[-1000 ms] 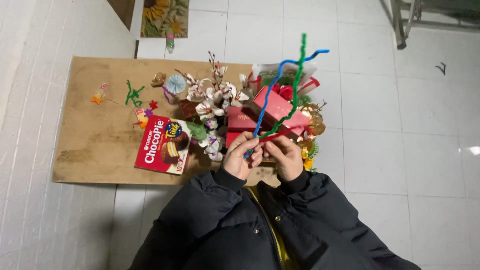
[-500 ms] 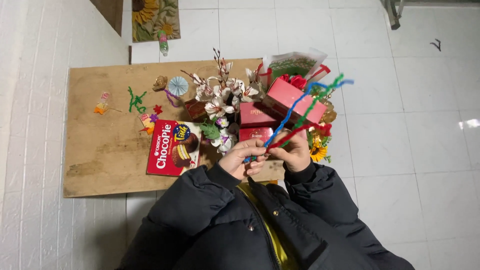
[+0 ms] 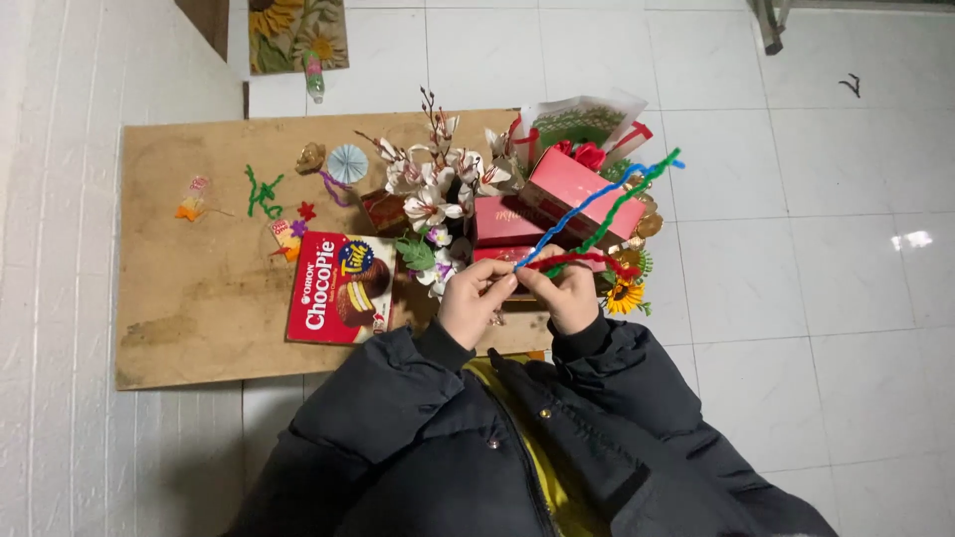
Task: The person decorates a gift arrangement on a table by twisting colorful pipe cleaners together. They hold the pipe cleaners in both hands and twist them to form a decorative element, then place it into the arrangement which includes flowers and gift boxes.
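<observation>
White floor tiles (image 3: 776, 268) surround a flat brown wooden board (image 3: 199, 298) that lies on the floor and carries the craft things; a sunflower picture (image 3: 296, 30) sits beyond its far edge.

Both hands meet over the board's near right corner, sleeves of a black padded jacket (image 3: 448, 438) reaching forward. The left hand (image 3: 476, 301) and the right hand (image 3: 567, 298) are close together, fingers closed, pinching the joined ends of three pipe cleaners: one blue pipe cleaner (image 3: 587, 209) and one green pipe cleaner (image 3: 637, 189) slant up toward the far right, and one red pipe cleaner (image 3: 587, 259) runs rightward just above the right hand.

On the board: one red snack box (image 3: 340, 288) near the near edge, three pink gift boxes (image 3: 557, 194) at the right edge, one spray of white artificial flowers (image 3: 433, 184), one small sunflower (image 3: 624, 296), one pale blue paper fan (image 3: 347, 162), one green twisted scrap (image 3: 261, 191) toward the left.
</observation>
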